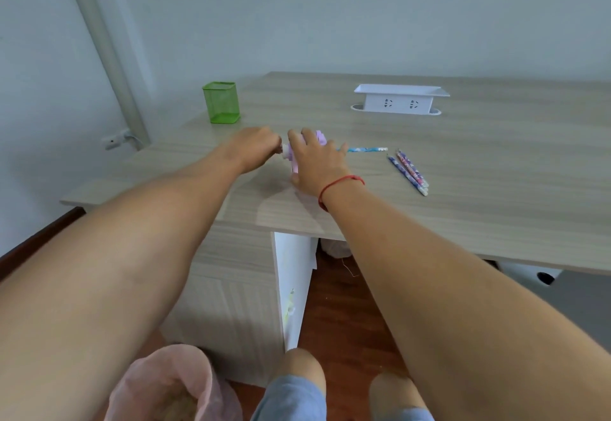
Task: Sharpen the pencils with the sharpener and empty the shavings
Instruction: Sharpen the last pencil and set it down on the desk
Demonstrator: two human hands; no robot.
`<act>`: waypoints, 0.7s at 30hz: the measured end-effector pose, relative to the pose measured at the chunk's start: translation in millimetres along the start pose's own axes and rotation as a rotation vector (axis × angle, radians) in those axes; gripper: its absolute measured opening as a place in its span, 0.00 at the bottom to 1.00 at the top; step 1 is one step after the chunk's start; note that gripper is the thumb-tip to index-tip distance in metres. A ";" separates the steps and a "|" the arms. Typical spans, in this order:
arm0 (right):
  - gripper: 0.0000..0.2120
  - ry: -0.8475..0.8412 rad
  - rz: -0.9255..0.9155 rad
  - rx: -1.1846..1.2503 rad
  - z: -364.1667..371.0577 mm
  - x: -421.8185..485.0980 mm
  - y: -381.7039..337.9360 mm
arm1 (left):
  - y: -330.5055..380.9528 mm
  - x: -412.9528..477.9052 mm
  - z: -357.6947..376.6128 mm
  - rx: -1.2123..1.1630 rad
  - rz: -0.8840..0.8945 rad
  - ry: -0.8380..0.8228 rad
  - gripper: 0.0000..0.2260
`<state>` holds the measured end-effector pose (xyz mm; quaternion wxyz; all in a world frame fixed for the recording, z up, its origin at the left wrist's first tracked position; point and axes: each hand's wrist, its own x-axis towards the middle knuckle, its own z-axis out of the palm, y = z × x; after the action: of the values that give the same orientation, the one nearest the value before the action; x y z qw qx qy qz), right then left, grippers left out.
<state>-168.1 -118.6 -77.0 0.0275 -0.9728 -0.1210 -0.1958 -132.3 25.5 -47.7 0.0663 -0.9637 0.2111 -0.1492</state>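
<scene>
A purple crank sharpener (320, 138) stands on the wooden table (463, 172), mostly hidden by my hands. My right hand (319, 164) lies over its top and grips the body. My left hand (254, 146) is curled round the crank at the sharpener's left end. A light-blue pencil (367, 149) sticks out of the sharpener's right side, lying level over the table. Three patterned pencils (410, 169) lie side by side on the table further right.
A green mesh pencil holder (221, 102) stands at the table's far left. A white socket box (400, 98) sits at the back. A pink-lined waste bin (172, 387) stands on the floor below my left arm, beside a cabinet (231, 304).
</scene>
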 end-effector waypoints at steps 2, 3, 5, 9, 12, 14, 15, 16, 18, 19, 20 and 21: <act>0.23 -0.022 0.011 0.005 -0.6 0.9 -0.6 | -3.7 2.1 -9.0 -0.021 0.017 0.074 0.09; 0.23 -0.039 0.018 0.007 -1.0 2.5 -1.1 | -5.8 3.1 -14.1 -0.023 0.032 0.109 0.10; 0.22 -0.071 0.027 0.007 -3.4 6.9 -2.1 | -6.5 -0.3 -22.7 -0.007 0.054 0.139 0.13; 0.26 -0.102 0.032 0.001 -2.6 10.0 -2.6 | 7.0 -17.4 -24.7 -0.012 0.025 0.174 0.12; 0.24 -0.113 0.041 0.019 -3.4 12.4 -3.4 | 17.5 -32.3 -24.8 0.036 0.031 0.140 0.10; 0.25 -0.124 0.042 0.010 -3.3 14.2 -2.6 | 22.0 -43.2 -18.3 0.049 0.077 0.141 0.10; 0.25 -0.118 0.041 0.010 -2.8 14.6 -2.3 | 24.8 -48.5 -13.1 0.038 0.083 0.136 0.10; 0.25 -0.110 0.041 0.013 -1.8 15.4 -2.2 | 27.4 -52.4 -7.9 0.022 0.080 0.135 0.12; 0.24 -0.099 0.047 0.023 0.2 16.0 -2.6 | 27.8 -53.3 2.3 -0.024 0.073 0.119 0.13; 0.24 -0.096 0.050 0.023 1.1 15.4 -2.9 | 25.9 -51.6 6.9 -0.050 0.073 0.103 0.13; 0.24 -0.093 0.049 0.018 0.9 14.6 -3.1 | 23.9 -50.8 10.6 -0.079 0.070 0.085 0.13; 0.24 -0.087 0.045 0.013 0.7 13.9 -3.1 | 22.1 -49.9 13.9 -0.109 0.064 0.061 0.13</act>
<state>-156.1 -112.4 -72.2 0.0329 -0.9826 -0.1017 -0.1516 -179.7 27.8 -78.0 0.0122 -0.9537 0.2516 -0.1644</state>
